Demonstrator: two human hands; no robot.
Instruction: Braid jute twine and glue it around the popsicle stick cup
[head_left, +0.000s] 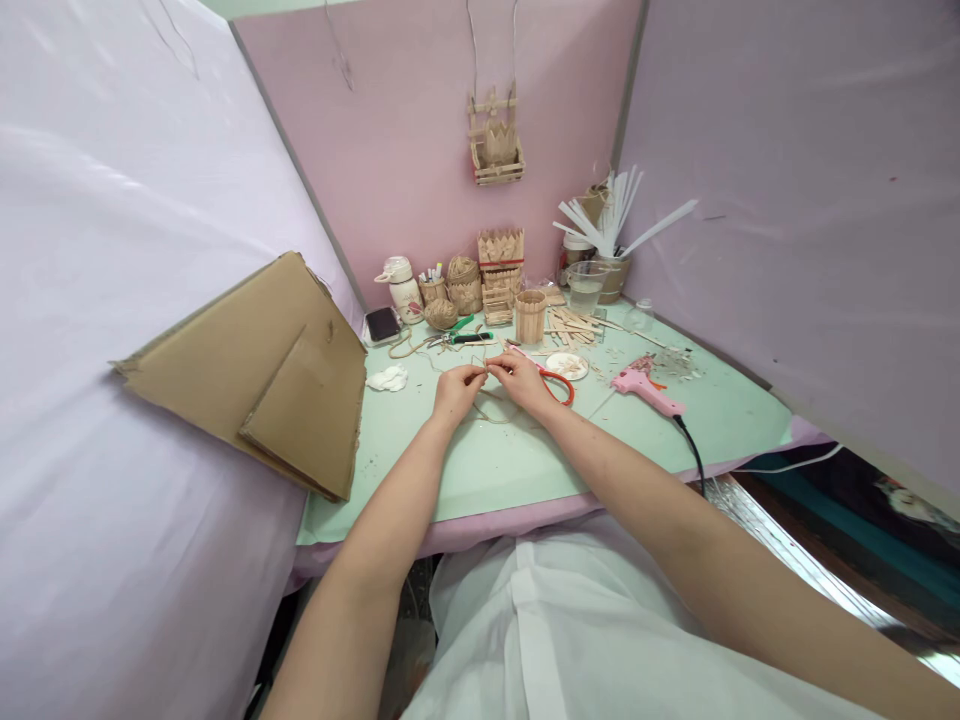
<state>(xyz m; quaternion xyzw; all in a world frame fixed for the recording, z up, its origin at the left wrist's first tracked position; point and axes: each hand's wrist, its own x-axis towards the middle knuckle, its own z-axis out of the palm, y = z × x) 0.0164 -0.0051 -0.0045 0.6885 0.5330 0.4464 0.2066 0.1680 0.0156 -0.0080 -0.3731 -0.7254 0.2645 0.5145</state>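
Note:
Over the middle of the green tabletop, my left hand [459, 390] and my right hand [523, 380] nearly meet at the fingertips. Both are closed in a pinch on a thin piece of twine [491, 412], which loops down onto the table beneath them. Red-handled scissors [560, 388] lie by my right hand, partly covered by it. Just beyond the hands are pliers with green and black handles [472, 338], a ball of twine [441, 314] and a round holder made of wooden sticks [530, 318].
A pink glue gun [646, 388] with a black cord lies at the right. Flat cardboard [300, 400] leans along the left side. Loose wooden sticks [574, 326], a white dish [567, 366], a crumpled tissue [388, 378], a bottle [403, 288] and a cup of water [586, 288] stand farther back.

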